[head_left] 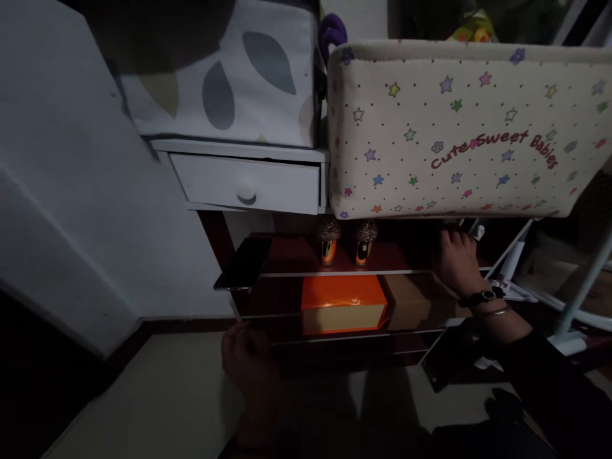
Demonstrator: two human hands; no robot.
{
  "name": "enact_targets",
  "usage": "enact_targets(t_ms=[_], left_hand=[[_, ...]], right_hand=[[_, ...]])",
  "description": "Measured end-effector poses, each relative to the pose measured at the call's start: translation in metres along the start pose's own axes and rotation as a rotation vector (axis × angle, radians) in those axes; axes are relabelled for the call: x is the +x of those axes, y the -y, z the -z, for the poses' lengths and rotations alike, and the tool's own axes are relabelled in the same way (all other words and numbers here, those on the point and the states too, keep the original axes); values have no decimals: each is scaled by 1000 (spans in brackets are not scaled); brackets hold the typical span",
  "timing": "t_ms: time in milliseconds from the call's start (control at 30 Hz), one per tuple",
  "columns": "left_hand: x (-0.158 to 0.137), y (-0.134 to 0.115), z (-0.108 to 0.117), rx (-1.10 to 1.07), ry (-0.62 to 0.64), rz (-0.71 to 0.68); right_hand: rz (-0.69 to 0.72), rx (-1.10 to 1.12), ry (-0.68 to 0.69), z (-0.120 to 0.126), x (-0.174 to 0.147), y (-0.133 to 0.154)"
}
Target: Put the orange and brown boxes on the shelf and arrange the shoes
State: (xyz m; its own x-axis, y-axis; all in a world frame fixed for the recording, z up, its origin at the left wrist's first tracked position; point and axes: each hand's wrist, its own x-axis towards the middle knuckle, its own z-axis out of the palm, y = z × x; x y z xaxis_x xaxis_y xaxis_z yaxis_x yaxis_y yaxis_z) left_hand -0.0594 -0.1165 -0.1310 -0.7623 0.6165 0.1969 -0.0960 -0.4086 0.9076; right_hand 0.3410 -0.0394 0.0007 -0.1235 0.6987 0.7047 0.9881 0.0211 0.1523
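Observation:
A dark red shelf rack [296, 255] with pale edges stands in front of me. At its lower left corner is my left hand [245, 357], dim, with curled fingers; what they hold, if anything, is hidden in shadow. My right hand [458, 260], with a dark watch and a bangle at the wrist, is closed at the right part of the upper shelf. Its fingertips are out of sight. On that shelf stand two glittery-topped ornaments [327, 241], and a dark flat panel [245, 262] juts out at the left. Below are an orange box [344, 293] and a brown cardboard box [411, 299].
Above the rack, a cream star-print fabric bin [468, 134] overhangs it. A leaf-print fabric box [220, 83] sits over a white drawer [248, 185]. White poles [588, 287] stand at right, and a white wall [71, 191] runs at left.

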Motion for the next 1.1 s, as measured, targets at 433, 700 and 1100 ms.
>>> enact_targets(t_ms=[433, 700, 1100], left_hand=[[0, -3, 7, -88, -10, 62], [-1, 1, 2, -129, 1, 134], [0, 19, 7, -72, 18, 296]], right_hand=[[176, 36, 106, 15, 9, 75], [708, 259, 31, 28, 16, 143], [340, 516, -231, 16, -82, 75]])
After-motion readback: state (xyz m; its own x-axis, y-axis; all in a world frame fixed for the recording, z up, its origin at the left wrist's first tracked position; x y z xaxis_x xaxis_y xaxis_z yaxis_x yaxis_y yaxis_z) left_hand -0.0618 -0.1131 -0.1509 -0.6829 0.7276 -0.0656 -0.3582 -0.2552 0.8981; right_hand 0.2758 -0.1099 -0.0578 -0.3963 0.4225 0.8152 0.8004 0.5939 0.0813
